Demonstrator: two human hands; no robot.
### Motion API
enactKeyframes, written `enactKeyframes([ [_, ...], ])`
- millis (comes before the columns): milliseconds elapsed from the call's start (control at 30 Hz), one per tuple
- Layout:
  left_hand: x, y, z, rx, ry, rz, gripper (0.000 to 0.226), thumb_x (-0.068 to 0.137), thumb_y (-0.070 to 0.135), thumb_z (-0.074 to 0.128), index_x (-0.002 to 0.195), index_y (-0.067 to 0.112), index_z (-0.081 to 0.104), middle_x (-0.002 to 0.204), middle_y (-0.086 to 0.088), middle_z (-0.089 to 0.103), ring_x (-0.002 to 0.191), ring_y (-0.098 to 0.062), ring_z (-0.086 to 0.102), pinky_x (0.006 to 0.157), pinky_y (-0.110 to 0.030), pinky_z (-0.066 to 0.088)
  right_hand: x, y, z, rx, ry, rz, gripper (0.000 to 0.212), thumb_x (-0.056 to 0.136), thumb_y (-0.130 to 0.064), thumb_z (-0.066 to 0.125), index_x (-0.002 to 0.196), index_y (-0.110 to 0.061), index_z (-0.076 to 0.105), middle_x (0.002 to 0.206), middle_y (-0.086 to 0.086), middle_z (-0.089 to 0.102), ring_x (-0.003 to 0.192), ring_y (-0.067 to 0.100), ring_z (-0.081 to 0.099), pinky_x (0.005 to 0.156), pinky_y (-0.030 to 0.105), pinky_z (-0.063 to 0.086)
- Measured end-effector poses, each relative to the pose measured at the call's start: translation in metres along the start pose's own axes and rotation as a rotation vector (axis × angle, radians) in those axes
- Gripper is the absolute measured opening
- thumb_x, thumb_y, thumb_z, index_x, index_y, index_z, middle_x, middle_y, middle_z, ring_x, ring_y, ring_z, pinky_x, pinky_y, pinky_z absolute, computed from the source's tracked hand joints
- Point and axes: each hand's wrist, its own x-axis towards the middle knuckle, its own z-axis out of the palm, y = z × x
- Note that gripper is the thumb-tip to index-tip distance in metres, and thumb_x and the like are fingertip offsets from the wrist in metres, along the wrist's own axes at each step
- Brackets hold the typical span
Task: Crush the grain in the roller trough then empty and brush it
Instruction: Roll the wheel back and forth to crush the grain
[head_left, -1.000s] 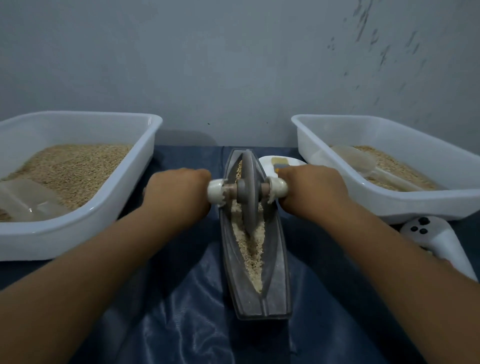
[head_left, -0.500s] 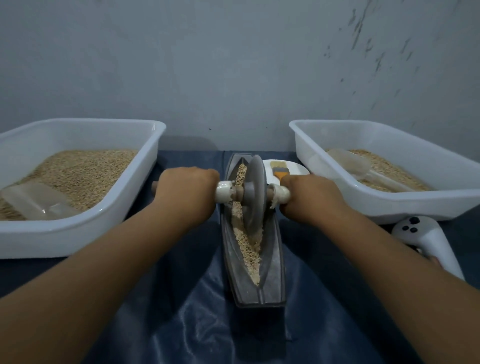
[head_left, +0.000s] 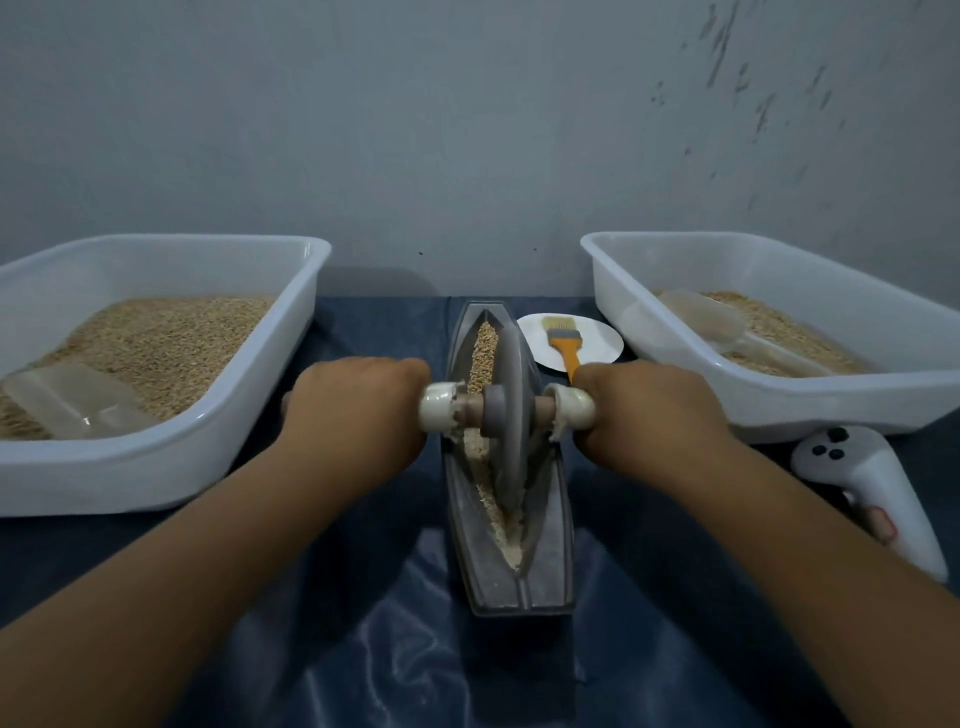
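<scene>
my left hand (head_left: 358, 410) and right hand (head_left: 649, 410) each curl tight around one end of the axle of the grey roller wheel (head_left: 508, 415), which stands upright on edge in the long grey trough (head_left: 511, 571) at the centre of the dark blue cloth (head_left: 395, 649). whole grain (head_left: 484, 353) lies at the trough's 12 o'clock end, paler crushed meal toward 6 o'clock. at 9 o'clock a white tub (head_left: 234, 415) holds grain and a clear scoop (head_left: 72, 400); at 3 o'clock a second white tub (head_left: 675, 364) holds grain and another clear scoop (head_left: 711, 317). at 1 o'clock, a white plate (head_left: 597, 343) carries an orange-handled brush (head_left: 565, 343). a white controller (head_left: 872, 488) lies at 4 o'clock. compared with a second ago, the wheel has rolled toward me along the trough, uncovering more of the plate and brush.
</scene>
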Motion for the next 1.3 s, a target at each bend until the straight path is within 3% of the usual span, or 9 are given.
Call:
enactKeyframes([
  [133, 0.043, -0.009, 0.021, -0.049, -0.057, -0.052, 0.022, 0.08, 0.03, 0.064, 0.078, 0.031, 0.042, 0.067, 0.008, 0.049, 0.063, -0.015, 0.05, 0.06, -0.031, 0.041, 0.055, 0.002, 0.02, -0.007, 0.077, 0.009, 0.019, 0.078, -0.027, 0.058, 0.097, -0.03, 0.057, 0.069, -0.008, 0.049, 0.068, 0.021, 0.051, 0.058, 0.03, 0.037],
  [200, 0.061, -0.015, 0.029, -0.044, -0.07, -0.074, 0.02, 0.079, 0.028, 0.063, 0.079, 0.028, 0.043, 0.068, 0.006, 0.05, 0.064, -0.019, 0.051, 0.061, -0.033, 0.042, 0.076, 0.004, 0.024, -0.028, 0.132, -0.003, 0.01, 0.077, -0.026, 0.058, 0.085, -0.029, 0.051, 0.07, -0.006, 0.055, 0.064, 0.021, 0.049, 0.056, 0.029, 0.033],
  [300, 0.072, -0.017, 0.038, 0.006, 0.001, -0.07, 0.02, 0.078, 0.024, 0.062, 0.077, 0.026, 0.043, 0.062, 0.007, 0.042, 0.061, -0.02, 0.048, 0.059, -0.031, 0.038, 0.089, 0.008, 0.029, -0.029, 0.172, -0.01, 0.02, 0.078, -0.03, 0.057, 0.072, -0.029, 0.038, 0.061, -0.009, 0.043, 0.06, 0.02, 0.046, 0.05, 0.027, 0.025],
  [500, 0.046, -0.009, 0.026, -0.012, -0.009, -0.029, 0.023, 0.079, 0.03, 0.065, 0.079, 0.028, 0.043, 0.066, 0.007, 0.048, 0.062, -0.017, 0.05, 0.059, -0.03, 0.04, 0.057, 0.005, 0.024, -0.005, 0.116, 0.007, 0.014, 0.076, -0.023, 0.058, 0.09, -0.028, 0.058, 0.073, -0.006, 0.058, 0.069, 0.023, 0.054, 0.053, 0.027, 0.034],
  [700, -0.014, 0.004, -0.006, -0.009, 0.042, 0.022, 0.024, 0.076, 0.029, 0.065, 0.074, 0.027, 0.042, 0.062, 0.008, 0.045, 0.057, -0.018, 0.05, 0.054, -0.028, 0.039, -0.016, -0.003, -0.006, -0.022, 0.042, -0.059, 0.016, 0.077, -0.032, 0.062, 0.081, -0.031, 0.046, 0.067, -0.008, 0.05, 0.068, 0.018, 0.055, 0.054, 0.028, 0.036],
  [867, -0.039, 0.004, -0.024, -0.009, 0.178, 0.098, 0.05, 0.053, 0.021, 0.081, 0.065, 0.03, 0.033, 0.051, 0.012, 0.032, 0.042, -0.013, 0.031, 0.047, -0.018, 0.012, -0.044, -0.002, -0.029, -0.063, 0.038, -0.065, 0.02, 0.075, -0.037, 0.063, 0.08, -0.035, 0.044, 0.064, -0.011, 0.047, 0.057, 0.005, 0.041, 0.046, 0.024, 0.025],
  [1000, -0.02, 0.001, -0.004, -0.001, 0.102, 0.036, 0.033, 0.069, 0.027, 0.072, 0.069, 0.029, 0.038, 0.054, 0.01, 0.034, 0.05, -0.016, 0.042, 0.048, -0.024, 0.029, -0.019, -0.003, -0.015, -0.048, -0.001, -0.031, 0.027, 0.076, -0.034, 0.062, 0.068, -0.032, 0.036, 0.064, -0.009, 0.048, 0.056, 0.01, 0.043, 0.047, 0.024, 0.026],
  [1133, 0.022, -0.006, 0.02, -0.036, 0.0, -0.06, 0.022, 0.079, 0.031, 0.062, 0.076, 0.029, 0.041, 0.061, 0.008, 0.042, 0.059, -0.016, 0.047, 0.056, -0.028, 0.036, 0.036, -0.001, 0.012, -0.057, 0.077, -0.014, 0.01, 0.076, -0.027, 0.058, 0.08, -0.028, 0.049, 0.066, -0.007, 0.05, 0.062, 0.019, 0.051, 0.051, 0.027, 0.036],
  [1300, 0.062, -0.015, 0.043, 0.005, 0.079, -0.08, 0.023, 0.079, 0.024, 0.064, 0.08, 0.023, 0.042, 0.069, 0.004, 0.046, 0.061, -0.021, 0.045, 0.059, -0.032, 0.038, 0.092, 0.005, 0.023, -0.107, 0.17, -0.031, 0.025, 0.067, -0.022, 0.061, 0.063, -0.024, 0.037, 0.054, -0.007, 0.04, 0.055, 0.021, 0.05, 0.046, 0.023, 0.016],
])
